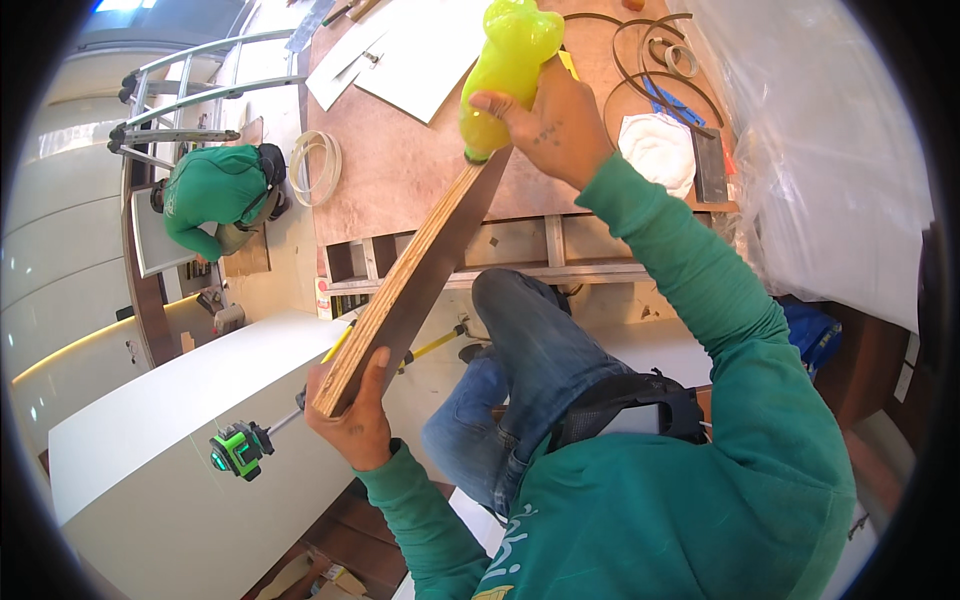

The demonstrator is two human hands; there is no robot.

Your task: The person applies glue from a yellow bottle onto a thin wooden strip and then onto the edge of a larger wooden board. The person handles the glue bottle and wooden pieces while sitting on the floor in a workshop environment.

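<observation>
My left hand [351,427] grips the near end of a narrow plywood board [405,289]. The board has a dark brown face, and its raw, layered edge is turned up. It slants up and away towards the worktable. In my right hand [566,127] is a soft yellow-green squeeze bottle [495,105], held upside down. Its dark green tip meets the board's raw edge near the far end, or sits just above it; I cannot tell which. The bottle and my right hand hide the board's far end.
A wooden worktable [405,187] bears white panels [420,75], brown edge-banding coils [649,56] and a white cloth [658,154]. A green laser level [240,450] stands at left by a white cabinet panel [202,420]. Beyond are a co-worker [217,187] bending down and an aluminium ladder [217,90].
</observation>
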